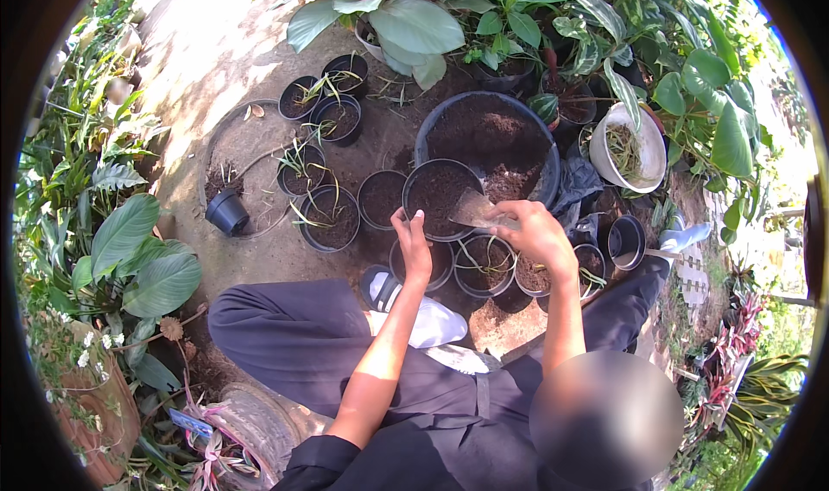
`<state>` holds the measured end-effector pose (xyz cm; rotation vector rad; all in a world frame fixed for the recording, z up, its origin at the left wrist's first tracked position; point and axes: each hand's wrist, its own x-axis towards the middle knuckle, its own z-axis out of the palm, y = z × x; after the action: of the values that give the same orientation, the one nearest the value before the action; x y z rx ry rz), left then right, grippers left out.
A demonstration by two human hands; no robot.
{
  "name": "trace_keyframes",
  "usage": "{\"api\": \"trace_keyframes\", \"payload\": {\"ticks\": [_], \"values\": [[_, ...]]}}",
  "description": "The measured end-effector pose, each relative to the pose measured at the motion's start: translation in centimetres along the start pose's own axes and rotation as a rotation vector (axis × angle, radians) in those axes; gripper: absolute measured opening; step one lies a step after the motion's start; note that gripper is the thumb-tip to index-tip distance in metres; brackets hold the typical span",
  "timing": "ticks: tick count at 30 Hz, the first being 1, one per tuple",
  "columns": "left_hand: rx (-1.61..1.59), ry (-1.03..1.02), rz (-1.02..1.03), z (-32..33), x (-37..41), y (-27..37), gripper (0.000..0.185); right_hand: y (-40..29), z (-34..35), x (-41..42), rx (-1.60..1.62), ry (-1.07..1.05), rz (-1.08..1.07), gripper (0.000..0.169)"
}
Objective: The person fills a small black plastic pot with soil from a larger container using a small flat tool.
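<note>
My left hand (414, 248) grips the near left rim of a black plastic plant pot (432, 190) filled with dark soil. A small flat-bladed trowel (471, 207) is in my right hand (541, 235), its blade resting over the soil at the pot's right side. Behind this pot stands a wide black tub (424, 125) holding loose brown potting soil. A soil-filled pot (382, 199) stands just left of the held pot. Nearer to me are another pot (443, 264), partly behind my left hand, and a pot with a thin-leaved seedling (486, 264).
Several potted seedlings (329, 216) stand to the left, beside a tipped black pot (227, 212). At right are a white pot of plant cuttings (625, 151), an empty black pot (626, 241) and a crumpled black plastic bag (578, 183). Large leafy plants (414, 24) border the far side.
</note>
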<state>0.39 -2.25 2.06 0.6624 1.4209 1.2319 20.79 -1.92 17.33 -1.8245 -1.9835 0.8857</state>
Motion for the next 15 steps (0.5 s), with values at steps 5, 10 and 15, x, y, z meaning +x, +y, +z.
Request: {"api": "trace_keyframes", "payload": {"ticks": [5, 10, 15], "values": [[-0.021, 0.002, 0.009, -0.1, 0.1, -0.2, 0.063, 0.8, -3.8, -0.8, 0.163, -0.033, -0.019, 0.029], [-0.037, 0.004, 0.009, 0.0, -0.1, 0.2, 0.062, 6.3, -5.4, 0.4, 0.369, 0.099, 0.194, 0.026], [-0.011, -0.021, -0.009, 0.1, -0.1, 0.4, 0.061, 13.0, -1.6, 2.4, -0.003, 0.005, 0.235, 0.025]]}}
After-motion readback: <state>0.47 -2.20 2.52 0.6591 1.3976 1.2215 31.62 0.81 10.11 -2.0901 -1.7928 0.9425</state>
